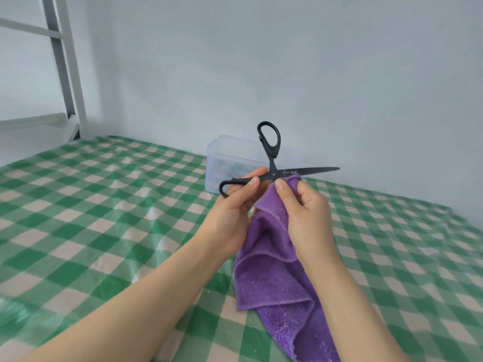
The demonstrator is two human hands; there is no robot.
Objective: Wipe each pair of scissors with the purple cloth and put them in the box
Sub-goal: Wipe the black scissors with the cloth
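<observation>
Your left hand (235, 210) pinches the black scissors (273, 163) by the shank of the lower handle, thumb on top and fingers beneath. It holds them in the air just in front of the clear box (219, 155). The scissors are spread wide. One handle loop stands up in front of the box's rim, the other points left, and the bare blade runs level to the right, its tip past the box's right side.

Your right hand (305, 212) grips the purple cloth (271, 283), bunching its top edge just under that blade, beside the pivot. You cannot tell whether the second blade lies inside the fold. The rest of the cloth hangs down and trails onto the green checked table cover (104, 205) on the near side of the box.

The box sits close to the wall (287, 61), by the table's far edge. Left of the box the cover spreads wide toward a grey metal frame (65, 74). Something bluish shows inside the box, too blurred to name.
</observation>
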